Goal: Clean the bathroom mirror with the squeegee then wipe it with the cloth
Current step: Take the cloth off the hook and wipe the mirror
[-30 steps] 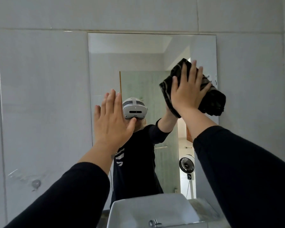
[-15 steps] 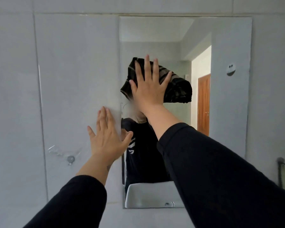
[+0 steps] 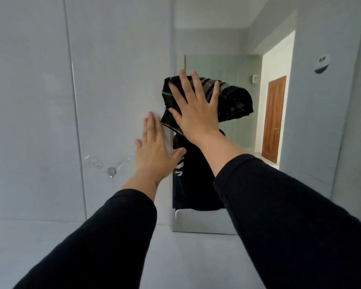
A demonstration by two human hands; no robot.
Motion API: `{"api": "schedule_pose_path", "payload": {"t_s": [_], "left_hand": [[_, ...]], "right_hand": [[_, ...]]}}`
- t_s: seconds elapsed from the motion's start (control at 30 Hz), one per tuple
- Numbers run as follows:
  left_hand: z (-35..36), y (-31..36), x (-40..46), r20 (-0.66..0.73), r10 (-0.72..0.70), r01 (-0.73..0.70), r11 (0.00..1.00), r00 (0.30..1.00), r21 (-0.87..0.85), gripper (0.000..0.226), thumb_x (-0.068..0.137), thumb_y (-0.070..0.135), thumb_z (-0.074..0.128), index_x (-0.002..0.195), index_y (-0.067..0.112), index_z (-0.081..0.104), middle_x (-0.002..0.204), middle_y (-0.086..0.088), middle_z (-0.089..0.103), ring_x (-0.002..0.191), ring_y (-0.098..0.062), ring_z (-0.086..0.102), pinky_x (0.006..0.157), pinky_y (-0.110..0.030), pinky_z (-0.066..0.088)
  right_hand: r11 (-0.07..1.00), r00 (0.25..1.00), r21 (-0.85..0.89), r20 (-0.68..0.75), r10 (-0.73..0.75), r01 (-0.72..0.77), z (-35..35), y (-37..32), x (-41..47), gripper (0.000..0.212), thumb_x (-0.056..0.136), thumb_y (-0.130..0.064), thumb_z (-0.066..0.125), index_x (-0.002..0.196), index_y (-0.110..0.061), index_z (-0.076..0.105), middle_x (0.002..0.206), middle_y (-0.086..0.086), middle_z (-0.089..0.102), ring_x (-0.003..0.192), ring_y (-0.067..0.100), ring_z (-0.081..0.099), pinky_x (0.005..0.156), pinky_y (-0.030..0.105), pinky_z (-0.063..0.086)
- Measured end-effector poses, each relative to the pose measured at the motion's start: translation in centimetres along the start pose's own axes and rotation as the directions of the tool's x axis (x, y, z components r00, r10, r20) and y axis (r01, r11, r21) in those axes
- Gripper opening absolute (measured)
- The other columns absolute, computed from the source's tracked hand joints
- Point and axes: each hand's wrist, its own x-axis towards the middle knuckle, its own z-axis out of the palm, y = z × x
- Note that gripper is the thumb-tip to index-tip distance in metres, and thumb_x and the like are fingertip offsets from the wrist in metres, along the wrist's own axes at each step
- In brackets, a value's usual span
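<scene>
- Plainly, the right hand (image 3: 196, 113) lay flat and spread wide, its fingers (image 3: 183, 80) fanned, pressing the cloth (image 3: 233, 99) against the mirror (image 3: 227, 38); it pinned the cloth with the palm rather than gripping it.
- The left hand (image 3: 155, 151) was also flat and open, holding nothing, set on the wall (image 3: 113, 69) just beside the mirror's left edge, with its thumb towards the glass.
- The cloth was dark with pale stripes, bunched under the palm, with loose folds sticking out to the right and at the lower left. It looked soft, light and limp, so it would probably slide easily on glass and ruck up or slip out if the pressure eased.
- Judging by that, the best hold was the one shown: a broad palm over the middle of the wad, fingers spread to keep the folds down.
- The mirror itself was stiff, smooth and breakable; even pressure would suit it better than a hard push at one spot.
- No squeegee showed anywhere in view, so the task seemed to be at its wiping stage.
- As for containers, only a pale basin (image 3: 202, 222) appeared, as a reflection at the mirror's bottom edge; whether anything lay in it could not be told.
- Farther out, a small metal fitting (image 3: 111, 171) sat on the wall to the left, and a round sticker (image 3: 321, 64) was at the mirror's right side.
</scene>
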Motion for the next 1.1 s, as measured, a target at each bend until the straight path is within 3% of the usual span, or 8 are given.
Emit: {"api": "schedule_pose_path", "payload": {"t_s": [0.23,0.33,0.6,0.83,1.0,1.1], "left_hand": [[-0.1,1.4,-0.5,-0.038,0.036,-0.031,0.992,0.999,0.119,0.098,0.088,0.059,0.04,0.147,0.007,-0.019,0.156,-0.006,-0.028,0.143,-0.02,-0.024,0.116,-0.058,0.004],[0.3,3.4,-1.4,-0.057,0.12,-0.111,0.985,0.991,0.132,0.093,0.09,0.055,0.04,0.149,0.008,-0.015,0.157,-0.005,-0.025,0.144,-0.019,-0.024,0.116,-0.059,0.0],[2.6,7.5,-2.5,-0.019,0.15,-0.146,0.98,0.988,0.136,0.09,0.09,0.054,0.038,0.149,0.011,-0.014,0.157,-0.005,-0.024,0.144,-0.018,-0.022,0.116,-0.057,-0.001],[3.3,9.4,-2.8,0.001,0.139,-0.138,0.985,0.99,0.103,0.097,0.088,0.059,0.041,0.149,0.01,-0.014,0.156,-0.008,-0.027,0.144,-0.022,-0.023,0.118,-0.053,0.0],[3.8,9.1,-2.8,-0.022,0.141,-0.138,0.986,0.99,0.092,0.102,0.084,0.064,0.044,0.149,0.011,-0.014,0.156,-0.006,-0.027,0.146,-0.022,-0.017,0.118,-0.051,0.002],[4.1,9.0,-2.8,-0.042,0.14,-0.136,0.987,0.989,0.086,0.104,0.081,0.066,0.046,0.15,0.012,-0.011,0.157,-0.005,-0.024,0.146,-0.021,-0.016,0.118,-0.05,0.003]], "right_hand": [[0.998,0.998,-0.037,0.045,-0.054,0.056,0.0,2.5,-1.6,0.061,0.097,-0.053,0.026,0.151,-0.033,0.008,0.162,-0.001,-0.002,0.148,0.024,-0.002,0.111,0.065,0.001],[0.999,0.998,-0.031,0.051,-0.038,0.04,-0.2,3.8,-2.4,0.061,0.096,-0.053,0.025,0.151,-0.032,0.009,0.162,0.0,-0.001,0.148,0.024,-0.002,0.111,0.065,0.002],[0.997,0.993,-0.04,0.099,0.069,-0.065,-0.4,10.5,-5.1,0.062,0.096,-0.053,0.023,0.151,-0.03,0.007,0.162,0.001,-0.004,0.148,0.025,-0.005,0.111,0.066,0.003],[0.972,0.967,-0.022,0.102,0.234,-0.232,-0.2,17.2,-7.3,0.061,0.097,-0.052,0.025,0.151,-0.031,0.006,0.162,0.002,-0.002,0.148,0.026,-0.003,0.11,0.067,0.003],[0.877,0.875,0.021,0.088,0.477,-0.48,-0.2,22.1,-9.9,0.061,0.098,-0.05,0.023,0.152,-0.027,0.005,0.161,0.003,-0.005,0.148,0.026,-0.006,0.11,0.067,0.0],[0.859,0.859,0.039,0.078,0.507,-0.511,0.2,23.6,-11.9,0.061,0.098,-0.048,0.025,0.152,-0.025,0.009,0.162,0.005,-0.002,0.148,0.028,-0.002,0.109,0.067,0.002]]}}
